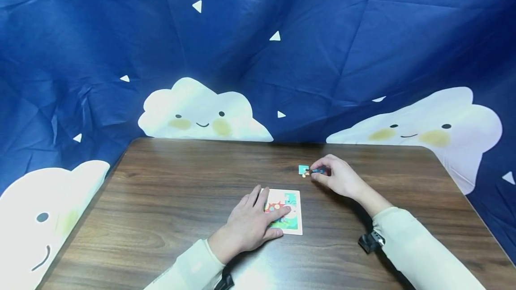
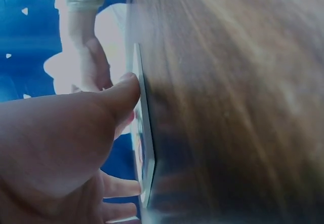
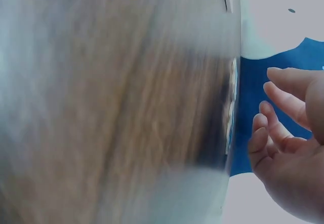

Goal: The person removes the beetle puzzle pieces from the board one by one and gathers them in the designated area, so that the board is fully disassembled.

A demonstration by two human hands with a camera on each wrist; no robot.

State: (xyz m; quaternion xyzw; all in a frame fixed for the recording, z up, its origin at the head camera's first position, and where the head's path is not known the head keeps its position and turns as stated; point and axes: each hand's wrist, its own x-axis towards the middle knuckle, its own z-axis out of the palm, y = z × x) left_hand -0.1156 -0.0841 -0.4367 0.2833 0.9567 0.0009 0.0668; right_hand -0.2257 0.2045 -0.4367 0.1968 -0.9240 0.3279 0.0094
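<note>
Resting flat, left grip [image 1: 251,223] touches one board [image 1: 289,223] while right grip [image 1: 340,178], unclosed, hovers by several pieces [image 1: 303,169].

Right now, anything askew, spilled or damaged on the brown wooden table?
Nothing looks spilled or damaged. Only the small, loose multicoloured jigsaw pieces stand out: they lie outside the flat, pale-framed picture puzzle, by the right hand.

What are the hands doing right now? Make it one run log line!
left hand: resting on puzzle board | right hand: above puzzle pieces, nothing visibly held | surface: brown table
</note>
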